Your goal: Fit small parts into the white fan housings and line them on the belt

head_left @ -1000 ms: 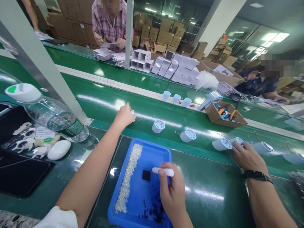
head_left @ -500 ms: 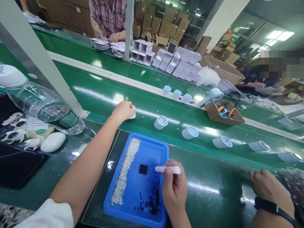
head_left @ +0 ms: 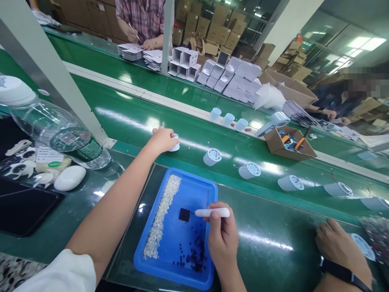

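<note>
At frame centre, the left hand [head_left: 162,140] closes around a small cup [head_left: 175,142], probably light and stiff; the right hand [head_left: 223,239] pinches a white pen [head_left: 212,212] over the blue tray [head_left: 209,188].

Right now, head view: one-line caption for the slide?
Left hand grips a white cylinder part on the green conveyor; right hand holds a white pen tool over the blue tray.

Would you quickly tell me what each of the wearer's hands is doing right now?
Left hand: closed around a small white cylindrical plastic part on the green conveyor belt.
Right hand: closed on a white pen-shaped tool over the blue plastic tray.
</note>
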`<state>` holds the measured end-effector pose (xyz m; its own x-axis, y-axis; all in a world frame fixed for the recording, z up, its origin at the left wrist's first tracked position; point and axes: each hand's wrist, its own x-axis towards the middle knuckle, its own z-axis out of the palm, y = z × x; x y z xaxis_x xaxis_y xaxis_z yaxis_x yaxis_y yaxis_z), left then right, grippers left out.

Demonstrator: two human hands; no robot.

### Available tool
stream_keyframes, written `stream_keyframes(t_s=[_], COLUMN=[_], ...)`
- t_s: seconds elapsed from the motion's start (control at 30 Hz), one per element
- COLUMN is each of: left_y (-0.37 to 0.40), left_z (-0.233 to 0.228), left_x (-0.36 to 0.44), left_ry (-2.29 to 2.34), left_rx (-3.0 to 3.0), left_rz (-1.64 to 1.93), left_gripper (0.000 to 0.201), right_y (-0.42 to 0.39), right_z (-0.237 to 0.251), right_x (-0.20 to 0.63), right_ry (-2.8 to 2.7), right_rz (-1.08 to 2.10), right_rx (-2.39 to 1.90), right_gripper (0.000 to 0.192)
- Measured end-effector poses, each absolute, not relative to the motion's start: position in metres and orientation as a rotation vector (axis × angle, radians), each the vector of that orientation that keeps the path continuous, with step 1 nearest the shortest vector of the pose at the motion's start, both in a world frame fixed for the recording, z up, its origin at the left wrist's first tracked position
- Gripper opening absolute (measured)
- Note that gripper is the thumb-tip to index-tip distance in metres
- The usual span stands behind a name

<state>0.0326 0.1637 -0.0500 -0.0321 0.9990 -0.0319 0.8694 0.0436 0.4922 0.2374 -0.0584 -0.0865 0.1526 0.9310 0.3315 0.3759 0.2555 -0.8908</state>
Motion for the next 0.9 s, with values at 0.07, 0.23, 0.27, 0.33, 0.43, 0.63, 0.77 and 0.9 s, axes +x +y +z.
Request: stream_keyframes(t_s=[0.07,0.23,0.27,0.33,0.43,0.63,0.77,0.9], left_y=[0.163,0.161,0.161,0.161,0.161,0.155,0.151,0.152], left_z=[-0.049,-0.047,-0.047,-0.046,-0.043,-0.03,-0.022,-0.017], left_x=[0.034,0.036,0.036,0.037,0.04,0.044,0.045,0.045], left_ry=[1.956,1.919,1.908,1.891,1.874,1.843,1.759,1.506], left_rx=[1.882,1.89,1.895,1.901,1.894,1.68,1.506,1.176], left_rz=[0.482,0.495,0.503,0.525,0.578,0.752,0.89,1.084], left_gripper=[0.021,0.019,0.018,0.017,0.022,0.027,0.026,0.017], right_y=[-0.057,-0.056,-0.056,-0.058,-0.06,-0.061,-0.061,-0.062], right_z=[-0.086,-0.086,-0.086,-0.085,-0.084,-0.08,-0.079,-0.079], right_x=[0.237,0.236,0.236,0.236,0.237,0.237,0.237,0.237], right_ry=[-1.373,-1.336,-1.347,-1.372,-1.432,-1.583,-1.634,-1.692], right_rz=[0.663,0.637,0.631,0.61,0.579,0.625,0.627,0.556], right_rx=[-1.308,-1.306,-1.307,-1.311,-1.284,-1.226,-1.22,-1.22], right_gripper=[0.018,0.019,0.019,0.019,0.019,0.018,0.016,0.013])
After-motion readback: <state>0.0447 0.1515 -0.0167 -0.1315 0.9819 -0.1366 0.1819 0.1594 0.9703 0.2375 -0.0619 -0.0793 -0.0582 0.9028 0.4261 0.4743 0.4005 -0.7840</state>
